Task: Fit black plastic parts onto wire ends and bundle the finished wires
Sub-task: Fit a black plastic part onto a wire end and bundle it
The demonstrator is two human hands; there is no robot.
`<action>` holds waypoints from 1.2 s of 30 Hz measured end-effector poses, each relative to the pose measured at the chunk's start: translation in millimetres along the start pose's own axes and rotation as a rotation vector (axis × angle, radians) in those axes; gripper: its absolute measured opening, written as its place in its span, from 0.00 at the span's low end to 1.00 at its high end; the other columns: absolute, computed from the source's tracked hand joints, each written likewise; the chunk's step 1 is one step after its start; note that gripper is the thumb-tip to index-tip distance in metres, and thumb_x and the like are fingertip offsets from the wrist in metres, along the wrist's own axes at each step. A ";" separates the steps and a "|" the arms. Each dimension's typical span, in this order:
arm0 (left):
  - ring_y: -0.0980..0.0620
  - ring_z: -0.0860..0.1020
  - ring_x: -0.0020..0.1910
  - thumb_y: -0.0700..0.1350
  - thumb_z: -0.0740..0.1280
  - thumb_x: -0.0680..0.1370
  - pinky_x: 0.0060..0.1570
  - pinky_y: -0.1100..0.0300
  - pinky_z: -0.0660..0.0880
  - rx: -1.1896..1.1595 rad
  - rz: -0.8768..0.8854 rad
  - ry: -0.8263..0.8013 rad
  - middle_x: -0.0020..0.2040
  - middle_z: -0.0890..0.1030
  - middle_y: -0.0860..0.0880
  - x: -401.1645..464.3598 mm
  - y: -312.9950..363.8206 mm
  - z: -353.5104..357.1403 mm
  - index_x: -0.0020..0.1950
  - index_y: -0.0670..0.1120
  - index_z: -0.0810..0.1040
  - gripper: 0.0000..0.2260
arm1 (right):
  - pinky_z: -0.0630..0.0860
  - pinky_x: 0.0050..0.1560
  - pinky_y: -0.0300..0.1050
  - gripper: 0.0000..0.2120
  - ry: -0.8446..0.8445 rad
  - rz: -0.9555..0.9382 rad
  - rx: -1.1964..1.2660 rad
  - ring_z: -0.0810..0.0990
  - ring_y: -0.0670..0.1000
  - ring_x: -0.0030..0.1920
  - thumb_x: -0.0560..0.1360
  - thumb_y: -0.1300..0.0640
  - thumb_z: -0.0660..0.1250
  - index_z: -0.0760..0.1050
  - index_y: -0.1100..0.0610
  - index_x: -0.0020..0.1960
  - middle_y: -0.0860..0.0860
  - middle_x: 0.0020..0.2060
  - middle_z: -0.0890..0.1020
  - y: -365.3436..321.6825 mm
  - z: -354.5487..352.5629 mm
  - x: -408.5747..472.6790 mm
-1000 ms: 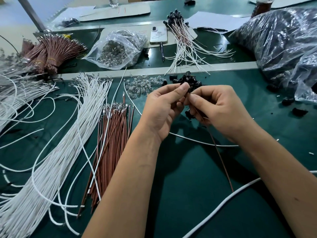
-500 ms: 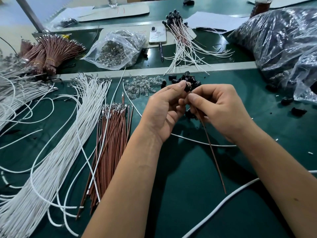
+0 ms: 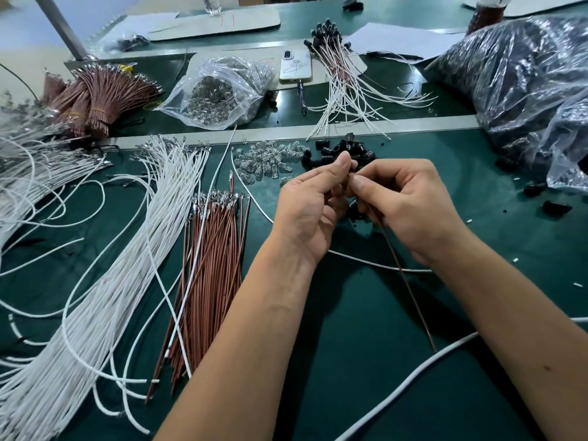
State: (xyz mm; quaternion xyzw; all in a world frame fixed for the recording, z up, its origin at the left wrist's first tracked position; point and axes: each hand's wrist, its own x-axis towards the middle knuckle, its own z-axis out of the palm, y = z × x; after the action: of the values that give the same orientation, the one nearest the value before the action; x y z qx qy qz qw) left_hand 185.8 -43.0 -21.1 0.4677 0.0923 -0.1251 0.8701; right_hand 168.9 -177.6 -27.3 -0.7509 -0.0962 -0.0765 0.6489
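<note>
The right hand (image 3: 410,205) pinches a brown wire (image 3: 404,275) near its top end; the left hand (image 3: 310,205) curls its fingers against that end, though what it holds is hidden. Bare mat (image 3: 366,361) lies beneath the wrists. Black parts (image 3: 337,151) sit just beyond the fingertips, brown wires (image 3: 213,259) left of the left hand.

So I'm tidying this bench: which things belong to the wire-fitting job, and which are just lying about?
Job:
- right hand, pinching the brown wire
- left hand
- black plastic parts
- loose brown wires
- white wires
- finished wires

Lying about:
- phone
- pen
- paper sheet
</note>
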 end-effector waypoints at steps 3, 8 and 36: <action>0.58 0.69 0.26 0.44 0.74 0.70 0.26 0.69 0.64 -0.007 -0.001 0.005 0.28 0.75 0.50 0.9 -0.6 -1.3 0.40 0.41 0.82 0.06 | 0.67 0.27 0.36 0.09 -0.002 0.017 -0.005 0.70 0.47 0.26 0.79 0.60 0.71 0.82 0.61 0.40 0.50 0.25 0.76 0.8 1.3 0.5; 0.59 0.69 0.26 0.41 0.71 0.77 0.23 0.70 0.65 -0.005 0.000 0.028 0.28 0.75 0.51 1.5 1.8 -1.5 0.43 0.39 0.81 0.06 | 0.68 0.27 0.37 0.10 -0.009 0.032 -0.024 0.71 0.48 0.27 0.80 0.63 0.71 0.83 0.58 0.39 0.51 0.26 0.77 1.1 2.3 0.4; 0.53 0.81 0.40 0.25 0.75 0.67 0.46 0.61 0.79 0.311 0.689 -0.237 0.40 0.85 0.48 -8.1 11.1 -4.1 0.48 0.40 0.83 0.14 | 0.77 0.38 0.52 0.05 0.078 -0.269 -0.171 0.80 0.48 0.40 0.80 0.60 0.72 0.85 0.52 0.49 0.47 0.40 0.83 2.9 -1.2 -2.6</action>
State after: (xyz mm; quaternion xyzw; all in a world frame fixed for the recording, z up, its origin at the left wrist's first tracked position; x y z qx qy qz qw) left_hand 181.2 -32.6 -12.2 0.5798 -0.1913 0.1083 0.7846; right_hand 167.1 -179.3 -30.5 -0.7802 -0.1637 -0.1996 0.5698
